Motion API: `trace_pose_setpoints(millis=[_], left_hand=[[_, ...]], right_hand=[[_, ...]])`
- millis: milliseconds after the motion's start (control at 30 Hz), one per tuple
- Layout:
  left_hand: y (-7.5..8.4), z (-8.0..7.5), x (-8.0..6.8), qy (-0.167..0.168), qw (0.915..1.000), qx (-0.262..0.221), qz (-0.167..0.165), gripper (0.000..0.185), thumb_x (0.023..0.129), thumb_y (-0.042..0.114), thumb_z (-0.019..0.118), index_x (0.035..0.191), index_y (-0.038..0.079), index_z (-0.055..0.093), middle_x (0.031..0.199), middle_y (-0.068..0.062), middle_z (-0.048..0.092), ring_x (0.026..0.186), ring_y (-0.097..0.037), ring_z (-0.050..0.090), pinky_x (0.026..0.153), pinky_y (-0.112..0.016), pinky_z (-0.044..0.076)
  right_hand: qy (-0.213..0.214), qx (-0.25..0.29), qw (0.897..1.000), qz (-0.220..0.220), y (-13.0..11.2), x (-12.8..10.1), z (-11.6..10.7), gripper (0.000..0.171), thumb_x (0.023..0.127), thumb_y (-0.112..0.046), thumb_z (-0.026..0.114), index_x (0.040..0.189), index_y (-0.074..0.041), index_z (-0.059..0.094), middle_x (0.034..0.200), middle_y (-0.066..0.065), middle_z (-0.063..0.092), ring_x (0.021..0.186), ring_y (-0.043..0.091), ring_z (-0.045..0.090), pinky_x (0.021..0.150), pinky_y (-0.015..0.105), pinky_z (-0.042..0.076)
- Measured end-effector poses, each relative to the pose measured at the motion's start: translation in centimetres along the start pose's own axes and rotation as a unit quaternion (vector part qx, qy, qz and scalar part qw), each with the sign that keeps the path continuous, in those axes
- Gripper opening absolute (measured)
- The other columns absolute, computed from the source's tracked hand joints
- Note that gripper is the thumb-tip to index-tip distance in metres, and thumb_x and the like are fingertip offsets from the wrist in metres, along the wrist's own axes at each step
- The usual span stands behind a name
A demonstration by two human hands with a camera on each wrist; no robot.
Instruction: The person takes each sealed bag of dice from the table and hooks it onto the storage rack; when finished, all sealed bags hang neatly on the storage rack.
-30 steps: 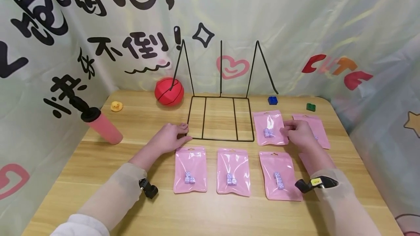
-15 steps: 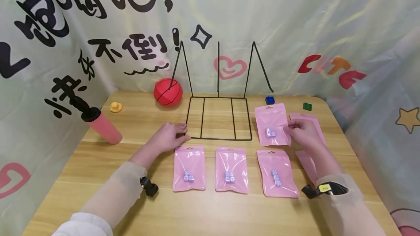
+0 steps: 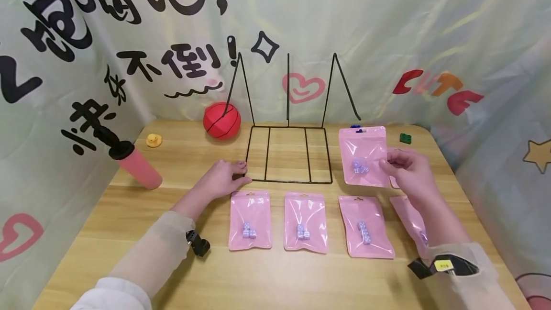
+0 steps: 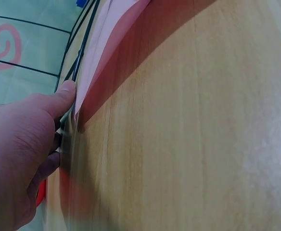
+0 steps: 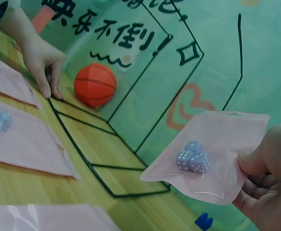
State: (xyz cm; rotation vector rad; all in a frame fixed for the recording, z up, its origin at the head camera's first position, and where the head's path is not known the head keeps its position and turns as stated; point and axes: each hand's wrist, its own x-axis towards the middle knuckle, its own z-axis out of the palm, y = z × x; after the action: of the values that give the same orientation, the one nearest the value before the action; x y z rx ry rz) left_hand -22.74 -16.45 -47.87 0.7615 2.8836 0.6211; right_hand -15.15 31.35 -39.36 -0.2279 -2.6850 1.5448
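A black wire rack (image 3: 297,182) stands at the middle back of the table, and my left hand (image 3: 221,177) holds its front left corner between thumb and fingers. My right hand (image 3: 411,169) pinches the right edge of a pink zip pouch (image 3: 361,146), held upright above the table right of the rack. Through its front show a few pale purple dice (image 5: 192,157), clearest in the right wrist view. Three pink pouches with dice lie in a row before the rack: a left pouch (image 3: 250,212), a middle pouch (image 3: 305,212) and a right pouch (image 3: 366,212).
Another pouch (image 3: 406,209) lies partly under my right forearm; one more is mostly hidden behind that hand. Farther back are a red ball (image 3: 221,121), a yellow duck (image 3: 153,140), a green block (image 3: 405,138) and a mostly covered blue block. A pink bottle (image 3: 142,169) stands left.
My right hand has lifted the pink pouch off the table and drawn it slightly right, so it now partly covers the blue block. My left hand stays at the rack's corner.
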Motion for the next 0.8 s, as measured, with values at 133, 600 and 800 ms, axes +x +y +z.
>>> trace_pose_setpoints(millis=[133, 600, 800], left_hand=[[0.2, -0.1, 0.0, -0.005, 1.0, 0.005, -0.003, 0.052, 0.099, 0.041, 0.077, 0.138, 0.007, 0.07, 0.145, -0.011, 0.062, 0.139, -0.028, 0.055, 0.118, -0.048, 0.041], [0.2, -0.1, 0.0, 0.004, 1.0, -0.001, 0.004, 0.052, 0.099, 0.04, 0.077, 0.137, 0.006, 0.07, 0.145, -0.012, 0.062, 0.139, -0.029, 0.055, 0.118, -0.05, 0.04], [0.1, -0.2, 0.0, 0.0, 1.0, -0.001, 0.0, 0.052, 0.099, 0.041, 0.077, 0.137, 0.007, 0.07, 0.146, -0.011, 0.062, 0.141, -0.028, 0.054, 0.12, -0.052, 0.036]], right_hand=[[0.0, 0.02, 1.0, -0.017, -0.8, -1.0, -0.1, 0.031, 0.106, -0.021, 0.068, 0.126, 0.003, 0.067, 0.102, -0.003, 0.068, 0.087, 0.015, 0.056, 0.067, 0.018, 0.052], [0.014, 0.142, 0.98, -0.141, -3.8, -3.7, 1.7, 0.011, 0.095, 0.004, 0.076, 0.103, 0.011, 0.073, 0.099, 0.0, 0.068, 0.079, 0.011, 0.063, 0.065, 0.015, 0.055], [0.011, 0.218, 0.96, -0.174, -4.8, -4.5, 2.1, 0.009, 0.093, 0.012, 0.073, 0.101, 0.008, 0.075, 0.092, 0.001, 0.072, 0.077, 0.011, 0.066, 0.066, 0.017, 0.058]])
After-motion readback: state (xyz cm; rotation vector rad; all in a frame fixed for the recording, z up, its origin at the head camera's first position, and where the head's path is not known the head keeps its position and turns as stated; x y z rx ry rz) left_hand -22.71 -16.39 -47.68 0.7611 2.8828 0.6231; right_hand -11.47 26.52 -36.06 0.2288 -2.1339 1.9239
